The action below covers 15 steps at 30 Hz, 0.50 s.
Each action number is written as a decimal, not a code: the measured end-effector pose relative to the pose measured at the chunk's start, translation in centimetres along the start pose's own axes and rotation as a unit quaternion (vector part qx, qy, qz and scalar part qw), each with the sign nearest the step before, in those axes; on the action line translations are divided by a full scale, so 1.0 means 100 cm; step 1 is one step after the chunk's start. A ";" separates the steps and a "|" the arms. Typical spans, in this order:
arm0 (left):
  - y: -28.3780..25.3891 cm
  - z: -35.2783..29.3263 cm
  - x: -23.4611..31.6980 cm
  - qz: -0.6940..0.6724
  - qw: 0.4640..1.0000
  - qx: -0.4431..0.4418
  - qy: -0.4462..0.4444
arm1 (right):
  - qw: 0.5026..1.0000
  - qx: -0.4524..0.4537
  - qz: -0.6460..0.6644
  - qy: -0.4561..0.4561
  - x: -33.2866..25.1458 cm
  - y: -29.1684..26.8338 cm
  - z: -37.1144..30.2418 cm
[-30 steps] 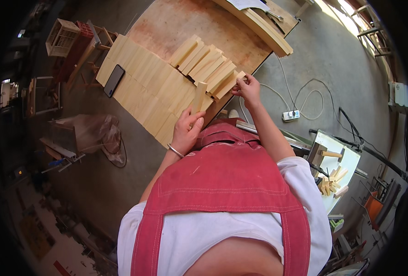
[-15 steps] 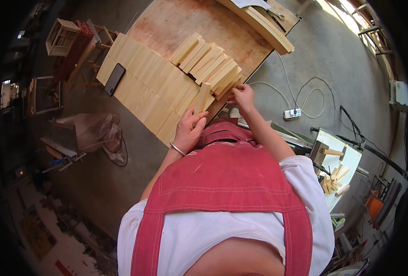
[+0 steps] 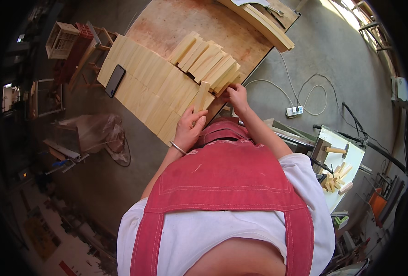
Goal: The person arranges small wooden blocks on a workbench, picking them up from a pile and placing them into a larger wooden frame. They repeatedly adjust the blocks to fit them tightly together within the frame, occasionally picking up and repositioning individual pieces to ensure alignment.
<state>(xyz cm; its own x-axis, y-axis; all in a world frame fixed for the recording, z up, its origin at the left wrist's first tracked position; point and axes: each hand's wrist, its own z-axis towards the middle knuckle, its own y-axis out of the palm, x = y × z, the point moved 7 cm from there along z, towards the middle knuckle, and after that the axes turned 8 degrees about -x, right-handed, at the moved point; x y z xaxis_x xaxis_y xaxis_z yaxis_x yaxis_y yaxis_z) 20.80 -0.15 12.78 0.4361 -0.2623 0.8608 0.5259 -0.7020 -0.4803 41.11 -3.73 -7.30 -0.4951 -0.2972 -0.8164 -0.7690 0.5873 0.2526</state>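
Observation:
My left hand (image 3: 189,129) is closed around the lower end of a short pale wooden strip (image 3: 202,94), which tilts upward over the table's near edge. My right hand (image 3: 237,98) has its fingers curled in at the near right end of a pile of wooden strips (image 3: 211,64). Its fingertips are partly hidden there, so what they grip does not show. Beside the pile, many pale strips lie edge to edge as a flat wooden panel (image 3: 153,85).
A dark phone (image 3: 115,81) lies on the panel's left part. Curved wooden boards (image 3: 259,25) rest along the table's (image 3: 167,23) far right edge, near a wrench (image 3: 275,10). A power strip (image 3: 294,111) with cables is on the floor. To the right, a hammer (image 3: 335,150) lies on a white surface.
My right hand has shifted slightly left, its fingers closer in against the end of the pile. My left hand keeps the strip in nearly the same place.

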 end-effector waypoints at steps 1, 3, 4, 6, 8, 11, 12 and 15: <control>0.001 0.000 -0.002 0.002 1.000 0.004 0.003 | 1.000 -0.003 -0.007 0.000 -0.003 0.002 -0.001; 0.001 0.001 0.001 -0.011 1.000 0.002 0.001 | 1.000 -0.006 -0.007 -0.006 -0.005 0.002 0.002; 0.000 0.002 0.002 -0.018 1.000 0.001 0.000 | 1.000 -0.008 -0.007 -0.009 -0.005 0.001 0.003; -0.003 0.002 -0.005 -0.029 0.999 0.001 -0.027 | 0.999 -0.024 0.015 0.015 -0.007 0.003 0.003; -0.011 0.007 -0.005 -0.035 0.999 0.004 -0.034 | 0.999 -0.033 0.025 0.024 -0.004 0.003 0.005; -0.029 0.021 0.006 -0.023 0.999 0.028 -0.006 | 0.999 -0.029 0.008 0.017 0.002 -0.001 0.008; -0.032 0.024 0.003 -0.031 0.999 0.022 -0.014 | 1.000 -0.025 -0.007 0.014 -0.003 -0.002 0.004; -0.037 0.034 0.016 -0.042 0.999 -0.007 -0.013 | 0.997 0.023 -0.066 -0.028 -0.022 -0.018 -0.008</control>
<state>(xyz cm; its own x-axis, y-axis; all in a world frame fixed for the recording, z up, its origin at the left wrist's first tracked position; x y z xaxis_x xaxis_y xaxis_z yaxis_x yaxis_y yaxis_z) 22.03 4.27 15.41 0.4091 -0.1850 0.8936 0.5512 -0.7303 -0.4035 43.26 -4.76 -5.52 -0.3659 -0.3319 -0.8695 -0.8058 0.5803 0.1176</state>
